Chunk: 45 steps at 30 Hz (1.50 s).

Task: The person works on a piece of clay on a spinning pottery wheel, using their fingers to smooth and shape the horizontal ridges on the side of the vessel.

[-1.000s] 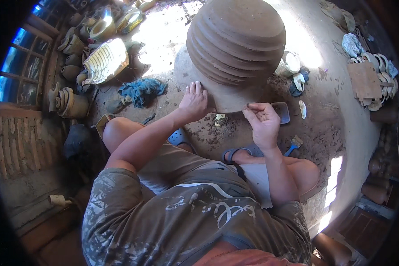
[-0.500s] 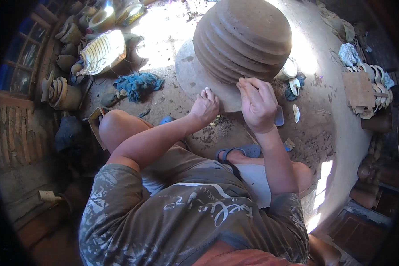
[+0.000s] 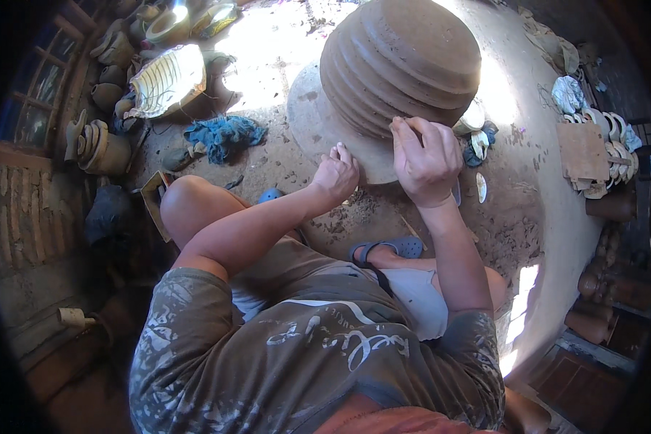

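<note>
A large brown clay pot [image 3: 401, 54] with raised horizontal ridges sits on a grey round base [image 3: 315, 116]. My left hand [image 3: 334, 173] rests at the base's front edge, fingers slightly bent on its surface. My right hand [image 3: 427, 159] is pinched at the pot's lowest ridges, just right of my left hand. Whatever is between those fingertips is too small to make out.
Pale ribbed piece [image 3: 163, 83], blue cloth [image 3: 224, 137] and stacked pottery [image 3: 101, 148] lie left. Light crescent pieces and a brown board [image 3: 580, 159] stand right. Clay crumbs dot the floor [image 3: 499, 231] near my crossed legs and grey sandal [image 3: 405, 246].
My right hand has risen from the base's edge to the pot's lower ridges. My left hand has shifted slightly right, its fingers more bent. The pot appears farther right, with more of the base showing.
</note>
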Available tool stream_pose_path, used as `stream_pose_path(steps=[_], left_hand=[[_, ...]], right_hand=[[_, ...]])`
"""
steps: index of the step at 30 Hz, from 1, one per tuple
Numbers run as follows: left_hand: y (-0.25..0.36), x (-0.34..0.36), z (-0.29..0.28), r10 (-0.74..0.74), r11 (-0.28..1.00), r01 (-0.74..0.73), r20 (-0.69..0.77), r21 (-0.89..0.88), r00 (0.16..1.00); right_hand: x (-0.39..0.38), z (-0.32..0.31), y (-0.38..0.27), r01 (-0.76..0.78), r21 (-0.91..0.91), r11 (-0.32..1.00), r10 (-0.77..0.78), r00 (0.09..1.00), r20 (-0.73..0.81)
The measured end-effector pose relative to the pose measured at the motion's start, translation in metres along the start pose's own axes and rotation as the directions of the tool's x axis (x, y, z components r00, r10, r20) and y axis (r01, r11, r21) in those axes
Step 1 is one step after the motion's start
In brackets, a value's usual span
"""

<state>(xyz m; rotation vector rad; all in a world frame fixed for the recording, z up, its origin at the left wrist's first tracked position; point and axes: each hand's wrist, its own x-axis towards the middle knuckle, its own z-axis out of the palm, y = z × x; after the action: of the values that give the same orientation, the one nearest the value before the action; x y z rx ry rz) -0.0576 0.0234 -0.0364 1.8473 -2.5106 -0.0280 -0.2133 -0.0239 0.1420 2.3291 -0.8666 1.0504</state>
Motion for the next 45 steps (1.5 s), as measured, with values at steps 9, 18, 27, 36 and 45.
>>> stream_pose_path(steps=[9, 18, 27, 36, 45], left_hand=[[-0.025, -0.005, -0.009, 0.003, 1.000, -0.003, 0.029, 0.005, 1.000], [-0.076, -0.001, -0.043, -0.053, 0.999, 0.049, 0.302, 0.019, 0.952], [-0.131, 0.023, -0.071, -0.019, 0.995, 0.058, 0.413, -0.081, 0.911], [-0.166, 0.032, -0.065, 0.039, 0.991, 0.017, 0.400, -0.136, 0.916], [-0.135, 0.017, -0.059, 0.023, 0.993, 0.018, 0.346, -0.114, 0.938]], right_hand=[[0.009, 0.006, 0.010, 0.128, 0.051, 0.991, -0.128, 0.992, -0.001], [-0.002, 0.004, 0.022, 0.186, 0.087, 0.979, -0.184, 0.982, -0.039], [-0.014, -0.003, 0.040, 0.180, 0.146, 0.973, -0.174, 0.983, -0.051], [-0.029, -0.010, 0.078, 0.112, 0.238, 0.965, -0.095, 0.992, -0.078], [-0.066, 0.001, 0.086, -0.685, 0.727, -0.048, 0.834, 0.373, 0.406]])
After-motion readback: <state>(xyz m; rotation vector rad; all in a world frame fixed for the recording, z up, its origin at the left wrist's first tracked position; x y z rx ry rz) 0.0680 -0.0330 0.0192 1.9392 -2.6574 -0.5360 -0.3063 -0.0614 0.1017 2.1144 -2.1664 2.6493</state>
